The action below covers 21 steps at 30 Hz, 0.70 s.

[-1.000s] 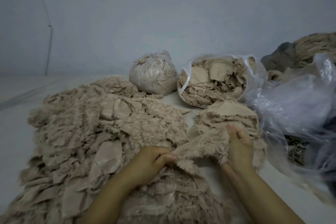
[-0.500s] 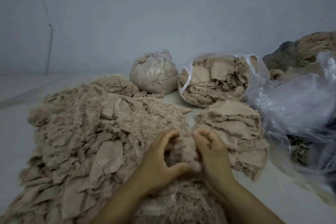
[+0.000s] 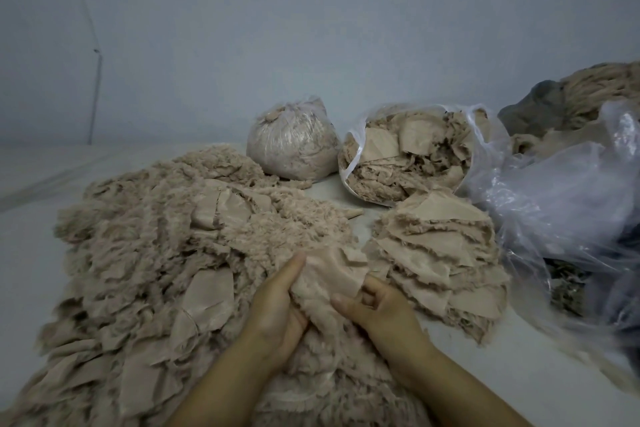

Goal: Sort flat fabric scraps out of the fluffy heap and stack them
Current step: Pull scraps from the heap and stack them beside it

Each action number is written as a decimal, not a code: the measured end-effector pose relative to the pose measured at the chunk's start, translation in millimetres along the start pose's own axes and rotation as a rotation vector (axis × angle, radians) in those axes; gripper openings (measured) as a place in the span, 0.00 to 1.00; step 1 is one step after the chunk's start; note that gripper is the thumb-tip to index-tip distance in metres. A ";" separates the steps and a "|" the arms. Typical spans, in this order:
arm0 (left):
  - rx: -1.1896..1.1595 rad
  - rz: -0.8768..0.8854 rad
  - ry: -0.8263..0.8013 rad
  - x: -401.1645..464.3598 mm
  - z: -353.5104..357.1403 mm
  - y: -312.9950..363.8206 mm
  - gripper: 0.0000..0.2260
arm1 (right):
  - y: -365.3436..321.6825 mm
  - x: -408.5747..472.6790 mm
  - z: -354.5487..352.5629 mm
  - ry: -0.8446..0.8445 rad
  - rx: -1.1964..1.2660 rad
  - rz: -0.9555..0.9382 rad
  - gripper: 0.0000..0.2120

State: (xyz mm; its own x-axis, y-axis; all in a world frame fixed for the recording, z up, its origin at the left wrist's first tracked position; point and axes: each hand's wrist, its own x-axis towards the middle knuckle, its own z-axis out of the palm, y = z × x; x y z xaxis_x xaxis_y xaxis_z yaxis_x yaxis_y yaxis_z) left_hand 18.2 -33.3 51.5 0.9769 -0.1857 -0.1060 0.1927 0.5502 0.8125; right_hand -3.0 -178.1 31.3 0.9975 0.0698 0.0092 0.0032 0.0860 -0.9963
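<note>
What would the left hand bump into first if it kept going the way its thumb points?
Probably the fluffy heap. The left hand already holds a scrap, and depth is hard to judge.

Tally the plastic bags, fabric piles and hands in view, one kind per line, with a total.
Plastic bags: 3, the tied bag, the open bag of scraps and the loose clear bag.
Fabric piles: 2, the fluffy heap and the flat stack.
Hands: 2, left hand and right hand, both gripping one scrap.
Total: 7.
</note>
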 end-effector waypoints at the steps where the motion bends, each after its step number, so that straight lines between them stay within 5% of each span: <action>1: -0.017 0.005 0.013 1.6 -2.5 2.2 0.19 | 0.9 0.3 -0.2 0.017 -0.008 -0.017 0.10; 6: 0.142 -0.024 -0.093 1.5 -12.5 8.7 0.16 | 1.5 2.2 -2.2 0.061 -0.220 -0.197 0.15; 8: 0.273 0.028 -0.075 0.0 -11.6 2.3 0.15 | 3.5 0.3 1.4 0.058 -0.314 -0.256 0.09; 14: 0.296 0.237 0.183 10.4 -13.0 -0.8 0.04 | 2.8 -7.2 6.0 -0.252 -0.150 0.018 0.02; 21: 0.285 0.362 0.379 16.9 -20.1 7.9 0.06 | 6.0 -7.8 13.5 -0.217 -0.275 -0.056 0.20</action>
State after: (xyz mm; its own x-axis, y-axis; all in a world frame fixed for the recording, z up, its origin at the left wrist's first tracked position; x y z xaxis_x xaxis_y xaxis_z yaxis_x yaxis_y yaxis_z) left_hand 38.1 -15.7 44.6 0.9507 0.3058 0.0520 -0.1402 0.2740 0.9514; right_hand -11.7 -164.7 26.4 0.9571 0.2848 0.0532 0.1060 -0.1731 -0.9792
